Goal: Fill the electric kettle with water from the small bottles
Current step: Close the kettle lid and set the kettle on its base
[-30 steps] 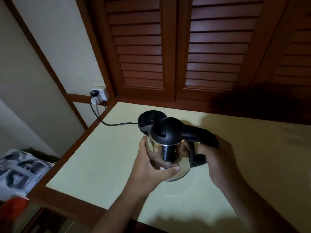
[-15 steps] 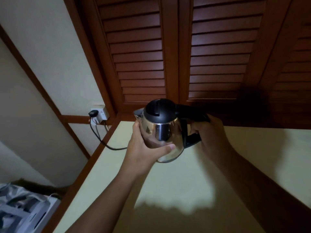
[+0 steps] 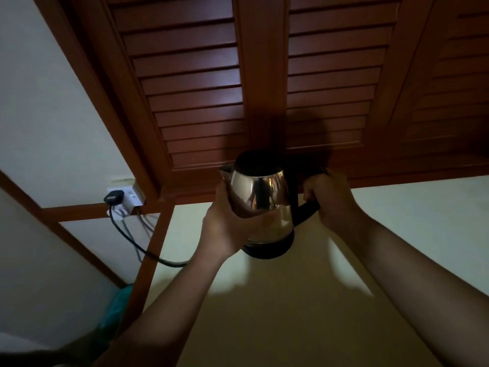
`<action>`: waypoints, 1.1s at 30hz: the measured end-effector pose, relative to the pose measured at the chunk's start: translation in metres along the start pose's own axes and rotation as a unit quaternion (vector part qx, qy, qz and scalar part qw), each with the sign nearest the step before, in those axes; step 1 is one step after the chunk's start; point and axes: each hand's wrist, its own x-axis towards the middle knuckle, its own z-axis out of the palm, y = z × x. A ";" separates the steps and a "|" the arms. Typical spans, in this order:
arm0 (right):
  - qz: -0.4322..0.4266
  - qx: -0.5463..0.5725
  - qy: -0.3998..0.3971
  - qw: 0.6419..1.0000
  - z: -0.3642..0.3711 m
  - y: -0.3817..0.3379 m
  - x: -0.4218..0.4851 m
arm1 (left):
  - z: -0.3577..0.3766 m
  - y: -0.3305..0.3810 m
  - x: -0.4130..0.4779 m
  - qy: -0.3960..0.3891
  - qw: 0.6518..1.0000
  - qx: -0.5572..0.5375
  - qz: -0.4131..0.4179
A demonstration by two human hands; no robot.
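Observation:
A steel electric kettle (image 3: 260,193) with a black lid and black handle stands upright on its black base (image 3: 268,249) at the back of the pale table (image 3: 410,221). My left hand (image 3: 227,229) wraps around the kettle's shiny body from the left. My right hand (image 3: 330,200) grips the black handle on the right side. The lid looks closed. No water bottles are in view.
Brown louvered doors (image 3: 264,88) rise right behind the kettle. A black cord (image 3: 137,246) runs from the base to a plug in the wall socket (image 3: 119,201) at the left. The table's wooden edge (image 3: 150,247) runs down the left side.
Both hands have carried the kettle away from me, from the table's middle to the back, and it now rests on its black base. The camera has tilted upward.

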 end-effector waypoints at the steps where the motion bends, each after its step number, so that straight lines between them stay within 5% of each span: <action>1: -0.006 0.003 -0.005 1.000 0.000 -0.001 0.001 | 0.001 -0.001 0.003 -0.002 1.000 0.007 -0.002; 27: -0.105 -0.045 0.001 0.993 -0.006 0.009 -0.021 | 0.000 -0.021 0.012 -0.052 0.998 -0.024 -0.036; 33: -0.061 -0.035 -0.010 0.997 -0.003 -0.005 -0.013 | -0.002 -0.013 0.020 -0.045 0.997 -0.012 -0.057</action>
